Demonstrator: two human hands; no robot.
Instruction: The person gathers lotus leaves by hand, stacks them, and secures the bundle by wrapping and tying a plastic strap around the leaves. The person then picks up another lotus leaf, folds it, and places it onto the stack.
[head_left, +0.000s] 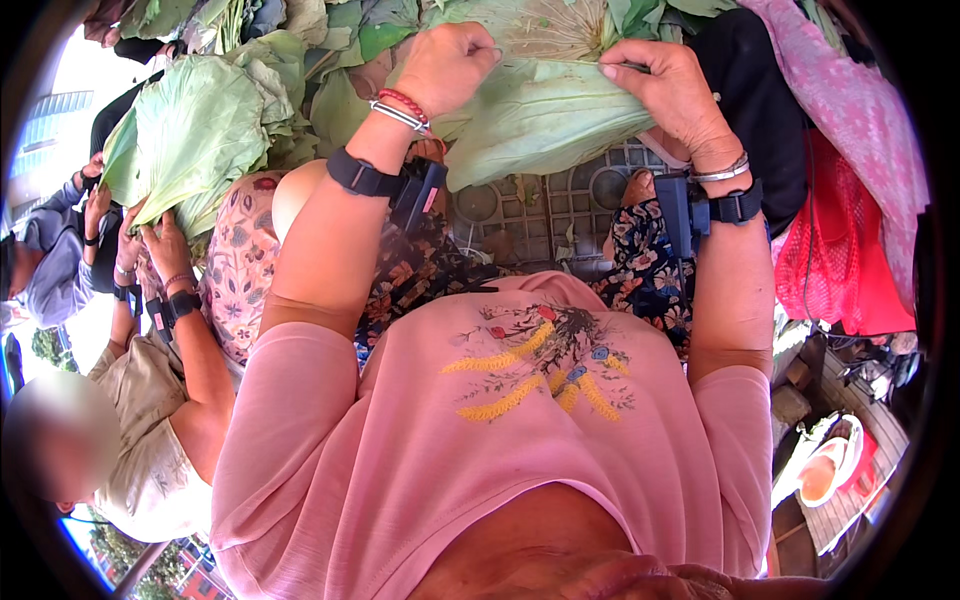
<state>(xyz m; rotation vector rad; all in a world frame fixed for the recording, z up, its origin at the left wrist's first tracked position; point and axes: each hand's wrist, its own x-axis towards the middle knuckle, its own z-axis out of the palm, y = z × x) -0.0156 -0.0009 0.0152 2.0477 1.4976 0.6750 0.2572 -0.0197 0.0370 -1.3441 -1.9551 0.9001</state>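
Note:
Thumb and fingers of my right hand (664, 86) pinch the upper edge of a large pale-green leaf (555, 112), near its right end. My left hand (450, 71) is at the leaf's left side with fingers curled in; whether it grips the leaf edge cannot be told. The leaf hangs below and between the hands, over my lap. Just above it lies another broad leaf with spreading veins (551, 26), part of a heap of large leaves. Both my wrists carry bracelets and strapped black devices.
At the left, a person (150, 420) in a beige top holds a stack of large leaves (199, 127); another person (56, 262) in grey sits beyond. Metal grating (555, 206) shows below my leaf. Red mesh fabric (832, 240) hangs at the right, and a thin black cable runs there.

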